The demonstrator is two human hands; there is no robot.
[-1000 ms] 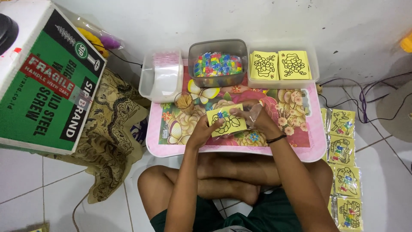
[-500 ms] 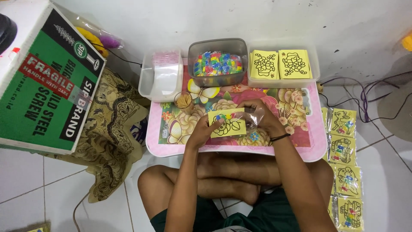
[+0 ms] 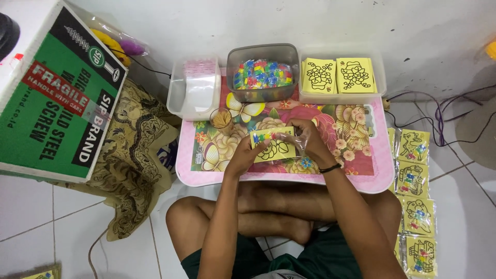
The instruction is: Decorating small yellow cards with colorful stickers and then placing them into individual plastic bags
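Yellow card (image 3: 273, 145) with a black outline drawing and a row of small coloured pieces along its top edge sits between both hands, just above the middle of the pink floral worktop (image 3: 361, 178). The left hand (image 3: 247, 154) pinches the card's left edge, its grip clamped on the card, thumb on top. The right hand (image 3: 306, 140) holds the right side, where a clear plastic sleeve (image 3: 294, 138) wraps over the card's corner; its grip is closed on the sleeve and card together. On the far side of the worktop stand three containers: a clear tub (image 3: 195, 89) with a stack of clear sleeves at the left, a grey tub (image 3: 263, 73) full of small coloured packets in the middle, and a clear tray (image 3: 341, 77) holding two more yellow outline cards at the right. A small round cup (image 3: 221, 120) stands just left of the held card. On the floor at the right lies a column of finished yellow packs (image 3: 413, 201). A green and white cardboard box (image 3: 51, 93) rests at the far left on a patterned cloth (image 3: 132, 160). Compared with half a second ago, the card sits slightly higher toward the far side, and the right hand has drawn the sleeve further over it.
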